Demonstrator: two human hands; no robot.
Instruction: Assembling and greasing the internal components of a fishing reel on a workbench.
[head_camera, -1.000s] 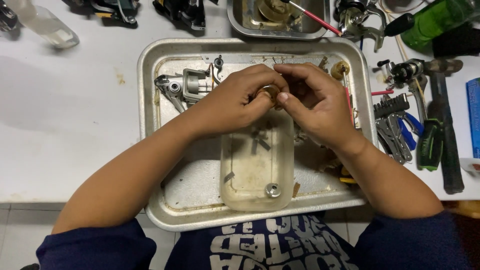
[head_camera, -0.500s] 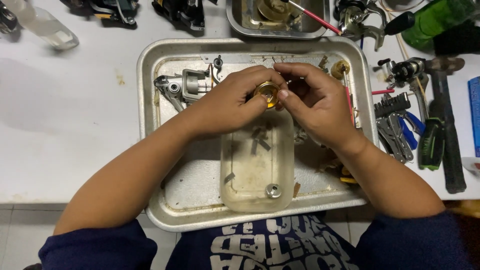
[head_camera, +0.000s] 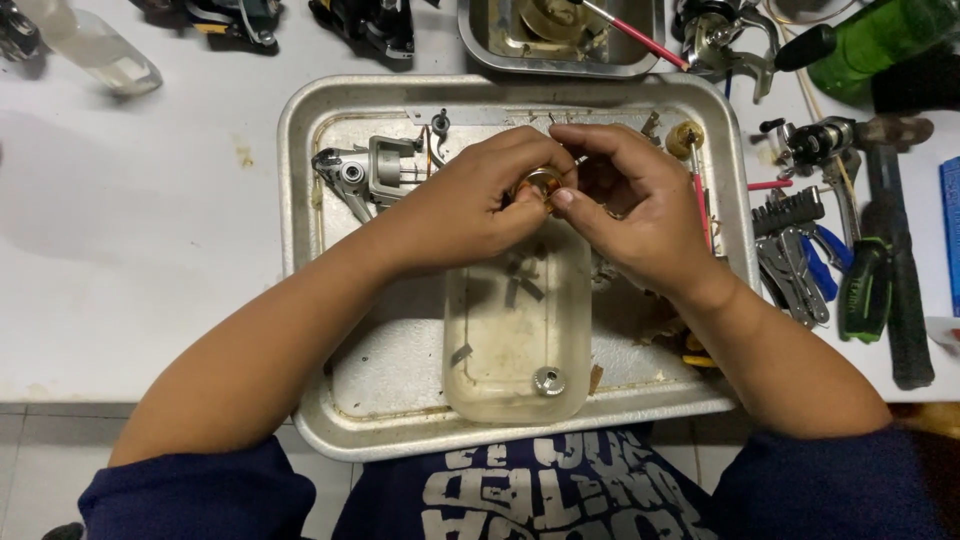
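Tray: metal tray on the table holds a reel frame at 10 o'clock.
Tub: clear tub holds a knurled knob.
Grips: left hand and right hand pinch a brass part, mostly hidden.

The person wears a dark navy top with long sleeves pushed up past the elbows, so both forearms are bare from the bunched cuffs to the wrists. The left sleeve gathers in soft folds well behind the fingers of the left hand; the right sleeve bunches the same way well behind the right hand. Across the chest of the top runs large blocky lettering in off-white — partly cut off by the frame's lower edge. No watch, ring or bracelet shows on either wrist or on the fingers — the nails are short and plain.
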